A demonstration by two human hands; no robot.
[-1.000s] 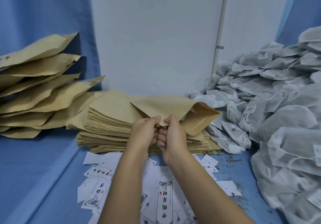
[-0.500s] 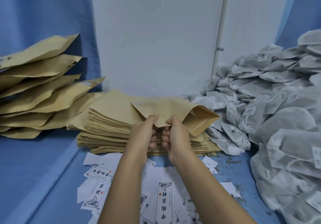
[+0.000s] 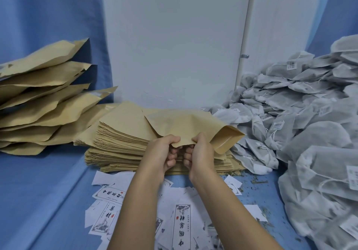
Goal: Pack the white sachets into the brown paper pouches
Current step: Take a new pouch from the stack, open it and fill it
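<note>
Head view: left hand point(image 3: 162, 153), right hand point(image 3: 200, 153) pinch pouch point(image 3: 186, 125) near Chinese-lettered labels point(image 3: 183, 228).

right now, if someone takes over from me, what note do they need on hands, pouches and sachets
Hands: left hand and right hand both pinch the near edge of one brown pouch, held above the flat pouch stack.
Supply: sachets heaped at right, none in hand.
Done: bulging pouches piled at left look packed.
To do: open the held pouch, slip sachets in, add it to the left pile; many remain.
</note>
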